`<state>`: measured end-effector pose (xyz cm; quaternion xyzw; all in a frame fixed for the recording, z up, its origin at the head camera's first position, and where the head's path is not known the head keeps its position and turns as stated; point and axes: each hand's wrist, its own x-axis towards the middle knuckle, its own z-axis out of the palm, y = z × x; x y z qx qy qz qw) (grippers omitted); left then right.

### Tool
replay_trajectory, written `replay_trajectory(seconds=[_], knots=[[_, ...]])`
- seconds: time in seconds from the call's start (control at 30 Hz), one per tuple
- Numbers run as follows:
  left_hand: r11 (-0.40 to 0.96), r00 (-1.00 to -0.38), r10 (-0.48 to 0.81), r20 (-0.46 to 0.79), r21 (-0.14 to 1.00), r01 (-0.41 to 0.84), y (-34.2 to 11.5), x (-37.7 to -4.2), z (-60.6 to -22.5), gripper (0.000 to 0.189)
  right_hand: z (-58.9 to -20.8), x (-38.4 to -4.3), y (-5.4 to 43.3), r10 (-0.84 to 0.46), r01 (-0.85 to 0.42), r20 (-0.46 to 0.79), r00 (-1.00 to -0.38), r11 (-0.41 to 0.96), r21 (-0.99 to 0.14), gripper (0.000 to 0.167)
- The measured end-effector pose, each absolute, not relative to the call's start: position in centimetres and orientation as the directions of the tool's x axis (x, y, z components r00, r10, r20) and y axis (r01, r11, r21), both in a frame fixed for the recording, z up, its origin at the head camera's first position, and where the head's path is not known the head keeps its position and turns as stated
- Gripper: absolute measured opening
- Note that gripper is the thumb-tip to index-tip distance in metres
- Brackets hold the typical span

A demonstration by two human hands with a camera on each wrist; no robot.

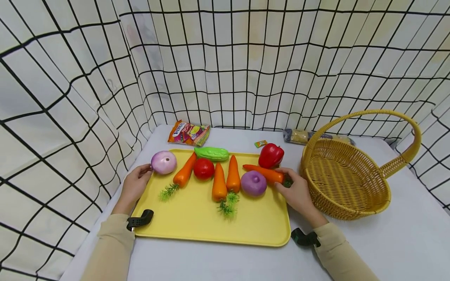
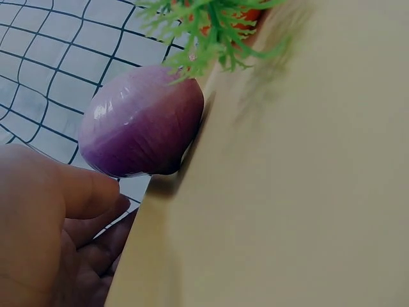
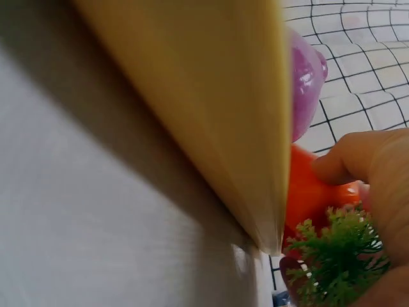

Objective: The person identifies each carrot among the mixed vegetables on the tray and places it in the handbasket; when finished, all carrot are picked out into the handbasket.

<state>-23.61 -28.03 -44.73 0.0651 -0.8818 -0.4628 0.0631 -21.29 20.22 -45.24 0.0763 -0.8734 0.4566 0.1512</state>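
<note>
My right hand (image 1: pixel 297 191) pinches the thick, leafy end of an orange carrot (image 1: pixel 261 171) at the tray's right side. In the right wrist view the thumb (image 3: pixel 345 160) lies against the carrot, above its green leaves (image 3: pixel 339 256). My left hand (image 1: pixel 135 185) is at the left rim of the yellow tray (image 1: pixel 197 222), beside a pale purple onion (image 1: pixel 163 162). Its thumb (image 2: pixel 89 192) is close to the onion in the left wrist view; whether they touch I cannot tell. The other left fingers are partly hidden behind the thumb and tray edge.
On the tray are a darker purple onion (image 1: pixel 254 183), a tomato (image 1: pixel 204 169), a red bell pepper (image 1: pixel 271 155), a green bumpy vegetable (image 1: pixel 211 153) and more carrots (image 1: pixel 219 183). A wicker basket (image 1: pixel 346 210) stands right; snack packets (image 1: pixel 190 133) lie behind.
</note>
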Motion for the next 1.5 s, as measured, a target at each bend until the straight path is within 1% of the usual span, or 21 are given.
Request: replay_trajectory(seconds=[0.17, 0.33, 0.53, 0.67, 0.77, 0.87, 1.03, 1.2, 1.33, 1.5], knots=[[0.565, -0.981, -0.187, 0.052, 0.823, -0.064, -28.0, -23.5, -44.8, 0.047, -44.9, -21.2, 19.9, 0.022, -0.328, 0.392, -0.92, 0.504, -0.799, 0.037], [0.571, -0.98, -0.188, 0.062, 0.819, -0.058, -28.0, -23.4, -44.9, 0.046, -44.4, -20.9, 19.7, 0.034, -0.362, 0.422, -0.906, 0.453, -0.815, 0.038], [0.59, -0.983, -0.162, 0.085, 0.807, -0.028, -27.9, -23.5, -45.1, 0.043, -44.1, -20.1, 19.5, 0.043, -0.373, 0.428, -0.903, 0.417, -0.829, 0.039], [0.597, -0.986, -0.148, 0.082, 0.802, -0.022, -27.9, -23.5, -45.3, 0.041, -43.6, -19.1, 19.3, 0.065, -0.358, 0.414, -0.908, 0.394, -0.847, 0.038], [0.598, -0.986, -0.138, 0.089, 0.801, -0.012, -27.8, -23.6, -45.4, 0.042, -43.1, -18.4, 19.3, 0.087, -0.346, 0.405, -0.91, 0.377, -0.859, 0.037], [0.6, -0.987, -0.136, 0.087, 0.8, -0.012, -27.7, -23.6, -45.3, 0.044, -42.3, -17.8, 19.6, 0.096, -0.363, 0.414, -0.905, 0.334, -0.87, 0.038], [0.622, -0.987, -0.133, 0.091, 0.783, -0.011, -27.6, -23.8, -45.0, 0.045, -40.5, -17.2, 20.9, 0.116, -0.397, 0.441, -0.89, 0.281, -0.874, 0.035], [0.63, -0.987, -0.125, 0.1, 0.777, -0.001, -27.5, -24.0, -44.6, 0.044, -39.3, -17.0, 22.9, 0.15, -0.412, 0.464, -0.873, 0.28, -0.867, 0.03], [0.633, -0.987, -0.129, 0.096, 0.774, -0.007, -27.6, -23.9, -44.6, 0.044, -38.8, -17.0, 24.4, 0.195, -0.415, 0.471, -0.86, 0.269, -0.869, 0.03], [0.638, -0.987, -0.125, 0.099, 0.77, -0.004, -27.8, -23.8, -44.8, 0.043, -38.3, -16.9, 26.2, 0.244, -0.439, 0.478, -0.844, 0.2, -0.876, 0.031]])
